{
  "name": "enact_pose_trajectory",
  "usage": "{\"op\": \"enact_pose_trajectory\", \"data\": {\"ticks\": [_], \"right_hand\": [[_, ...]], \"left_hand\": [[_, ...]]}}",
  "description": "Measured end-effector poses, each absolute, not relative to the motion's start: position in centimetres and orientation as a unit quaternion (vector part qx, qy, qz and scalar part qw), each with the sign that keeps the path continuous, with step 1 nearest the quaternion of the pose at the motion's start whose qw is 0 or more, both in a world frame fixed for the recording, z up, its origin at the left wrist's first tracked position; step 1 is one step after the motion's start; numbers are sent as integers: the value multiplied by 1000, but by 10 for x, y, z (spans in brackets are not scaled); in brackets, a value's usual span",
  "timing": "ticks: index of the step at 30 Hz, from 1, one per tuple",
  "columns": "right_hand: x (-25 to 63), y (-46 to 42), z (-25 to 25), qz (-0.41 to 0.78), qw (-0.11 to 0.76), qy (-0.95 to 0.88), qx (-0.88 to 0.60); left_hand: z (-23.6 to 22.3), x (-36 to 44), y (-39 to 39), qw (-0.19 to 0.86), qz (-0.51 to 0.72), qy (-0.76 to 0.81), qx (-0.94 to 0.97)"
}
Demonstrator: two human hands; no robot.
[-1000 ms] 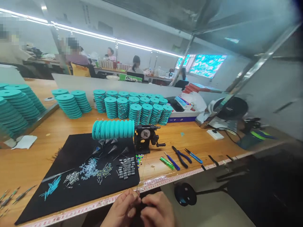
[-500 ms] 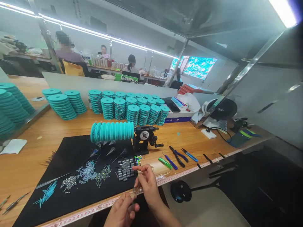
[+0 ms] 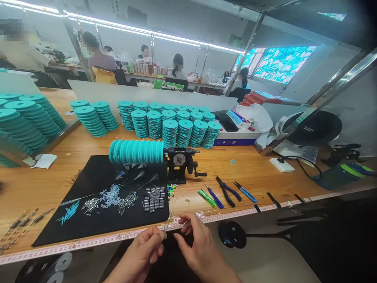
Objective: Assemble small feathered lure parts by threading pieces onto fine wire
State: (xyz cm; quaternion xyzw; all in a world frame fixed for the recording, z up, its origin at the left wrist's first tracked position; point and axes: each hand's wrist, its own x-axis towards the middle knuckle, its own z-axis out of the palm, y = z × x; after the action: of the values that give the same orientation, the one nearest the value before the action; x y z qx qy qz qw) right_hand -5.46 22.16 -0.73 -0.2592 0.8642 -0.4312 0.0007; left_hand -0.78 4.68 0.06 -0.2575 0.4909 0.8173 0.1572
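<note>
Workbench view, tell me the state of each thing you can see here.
Left hand: fingertips pinching the line.
Thin line: slanting up from the left hand.
Right hand: open, thumb and fingers apart, beside the line.
Teal spools: threaded side by side on the winder.
Hand-crank winder: standing on the bench.
Stacked teal spools: piled flat in columns.
Blue-handled pliers: lying on the bench, handles spread.

Teal spools [image 3: 135, 151] in solid bands; black mat [image 3: 103, 222] beneath; blue-handled pliers [image 3: 226, 192]; bright green marker-like tool [image 3: 207, 198]; white tape measure [image 3: 126, 236] with red markings; mottled turquoise-and-white window covering [image 3: 284, 65].
</note>
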Motion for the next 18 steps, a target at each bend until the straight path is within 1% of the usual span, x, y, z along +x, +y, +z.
{"op": "enact_pose_trajectory", "data": {"ticks": [2,6,11,14,18], "right_hand": [[-57,224,-9,-431,15,864,-258],[-57,222,-13,-464,91,849,-235],[-53,222,-22,-449,105,865,-201],[-55,227,-25,-410,69,889,-193],[-58,233,-20,-373,-39,907,-190]], "left_hand": [[3,-8,49,154,808,506,-258],[-2,-6,54,112,798,536,-254],[-14,-3,54,34,784,580,-217],[-19,-2,51,-2,775,600,-200],[-24,-1,51,2,782,587,-211]]}}
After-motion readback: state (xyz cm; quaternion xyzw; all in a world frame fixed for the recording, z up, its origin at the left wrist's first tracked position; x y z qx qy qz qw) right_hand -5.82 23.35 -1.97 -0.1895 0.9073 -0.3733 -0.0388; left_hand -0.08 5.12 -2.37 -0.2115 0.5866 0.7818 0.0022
